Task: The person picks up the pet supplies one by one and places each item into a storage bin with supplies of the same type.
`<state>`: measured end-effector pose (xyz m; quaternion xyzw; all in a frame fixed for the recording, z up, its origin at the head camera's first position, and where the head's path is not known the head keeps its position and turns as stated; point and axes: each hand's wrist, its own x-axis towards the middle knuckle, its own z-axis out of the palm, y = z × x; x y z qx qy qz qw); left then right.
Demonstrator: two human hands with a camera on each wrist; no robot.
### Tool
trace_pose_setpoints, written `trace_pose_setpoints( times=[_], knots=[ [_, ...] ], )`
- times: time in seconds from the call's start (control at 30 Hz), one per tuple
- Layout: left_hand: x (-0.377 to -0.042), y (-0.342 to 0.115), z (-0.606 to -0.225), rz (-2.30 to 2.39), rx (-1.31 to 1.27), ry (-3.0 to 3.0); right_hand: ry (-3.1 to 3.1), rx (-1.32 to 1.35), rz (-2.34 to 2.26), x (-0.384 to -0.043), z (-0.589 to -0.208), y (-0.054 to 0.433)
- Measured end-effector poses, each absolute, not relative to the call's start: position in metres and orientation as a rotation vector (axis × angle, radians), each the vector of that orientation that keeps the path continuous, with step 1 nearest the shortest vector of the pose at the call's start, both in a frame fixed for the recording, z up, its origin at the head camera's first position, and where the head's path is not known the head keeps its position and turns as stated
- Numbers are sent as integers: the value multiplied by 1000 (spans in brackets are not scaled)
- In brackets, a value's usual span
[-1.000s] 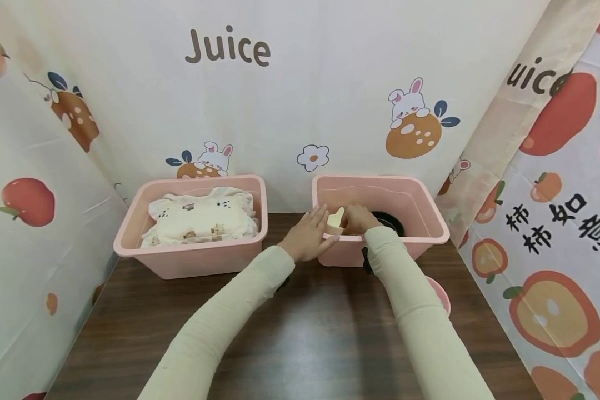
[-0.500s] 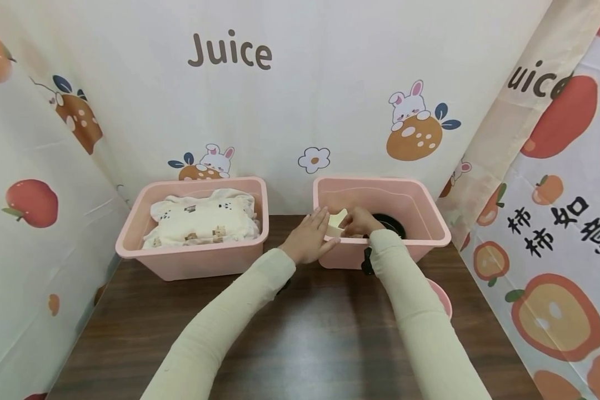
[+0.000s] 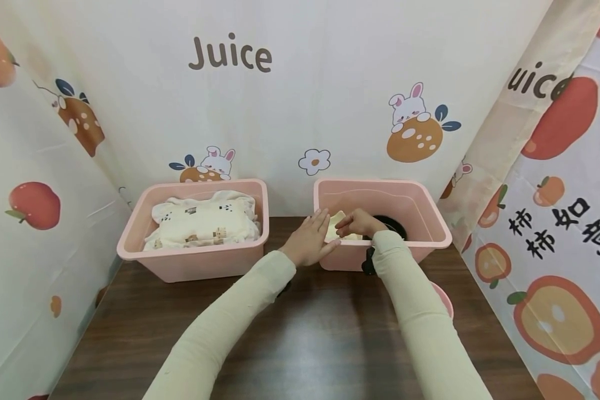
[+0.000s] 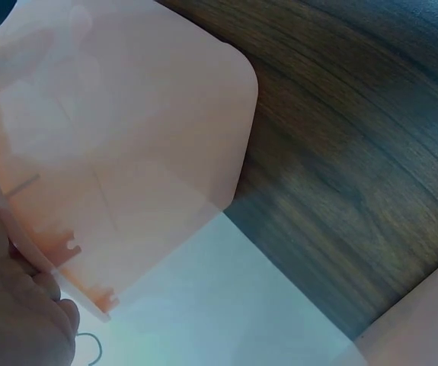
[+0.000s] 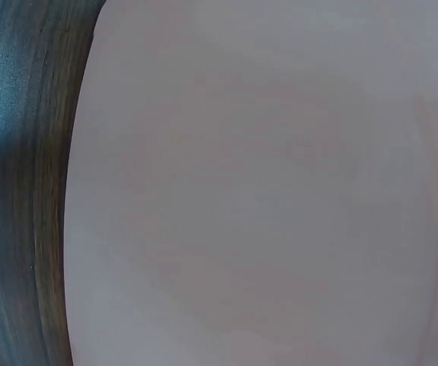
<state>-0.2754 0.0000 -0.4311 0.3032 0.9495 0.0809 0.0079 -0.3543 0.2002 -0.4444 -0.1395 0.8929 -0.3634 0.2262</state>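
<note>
In the head view, my left hand point(image 3: 307, 238) rests on the near left corner of the right pink bin point(image 3: 432, 243), its fingers extended along the rim and its thumb over the front edge. Part of this hand also shows beside the bin's rim in the left wrist view. My right hand point(image 3: 362, 223) reaches over the front rim with bent fingers. Its fingertips overlap a cream-coloured item point(image 3: 334, 229) inside the bin; I cannot tell whether they pinch it. The front wall hides the item's lower part. A round black thing point(image 3: 395, 226) lies beyond the right wrist.
At the left, a second pink bin point(image 3: 195, 264) holds a folded cream cloth point(image 3: 195, 222) printed with small animals. A pink rounded object point(image 3: 443, 297) pokes out from behind the right forearm on the dark wooden table point(image 3: 300, 344). Printed curtains point(image 3: 280, 111) hang behind and at both sides.
The cream item's upright tip has dropped, and more of it shows spread under my right hand. That hand has lifted slightly. My left hand has stayed on the bin's corner.
</note>
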Motion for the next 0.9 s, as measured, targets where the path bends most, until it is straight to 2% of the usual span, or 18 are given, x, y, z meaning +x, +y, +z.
trace_pose_setpoints(
  times=[0.63, 0.9],
  knots=[
    [-272, 0, -427, 268, 955, 2963, 2430, -341, -1056, -350, -445, 199],
    [-273, 0, -429, 261, 951, 2967, 2516, -400, -978, -349, -445, 197]
  ],
)
